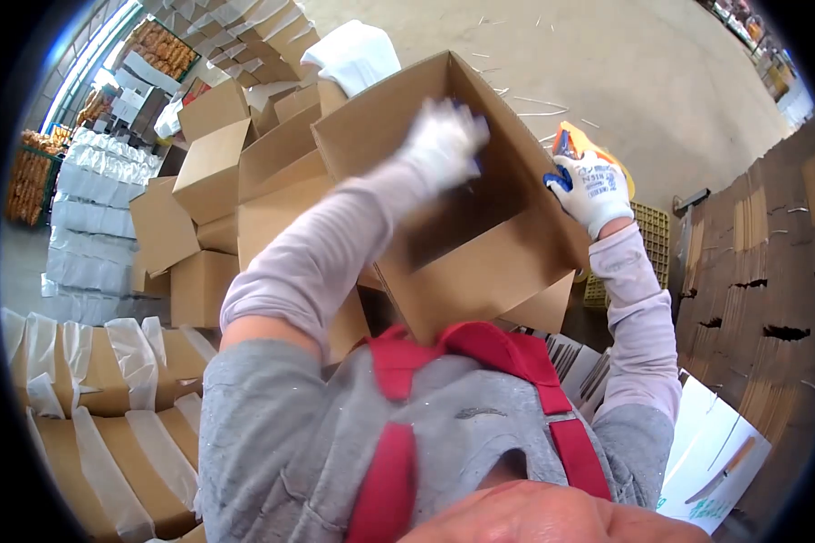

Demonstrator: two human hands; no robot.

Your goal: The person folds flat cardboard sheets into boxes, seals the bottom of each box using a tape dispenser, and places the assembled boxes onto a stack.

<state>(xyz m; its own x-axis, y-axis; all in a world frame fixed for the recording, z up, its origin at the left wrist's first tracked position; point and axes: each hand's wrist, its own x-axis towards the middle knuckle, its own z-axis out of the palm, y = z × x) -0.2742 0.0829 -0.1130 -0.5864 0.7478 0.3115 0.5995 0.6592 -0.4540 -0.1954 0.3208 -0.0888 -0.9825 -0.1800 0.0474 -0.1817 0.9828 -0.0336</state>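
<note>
An open cardboard box (462, 271) stands tilted in front of my body, its inside facing me. My left hand (444, 140), in a white work glove, is over the box's opening, smeared by motion. My right hand (593, 190), in a white glove with a blue palm, is at the outside of the box's right wall, fingers curled. An orange and yellow tool (589, 145), much like a tape dispenser, shows behind and above this hand, which appears closed on it. The glove hides most of the tool.
Several open cardboard boxes (213, 172) are heaped to the left. Boxes with white liners (118, 362) fill the lower left. Flattened cardboard (743, 262) is stacked at the right, near a yellow crate (647, 235). A white bag (353, 54) lies behind the box.
</note>
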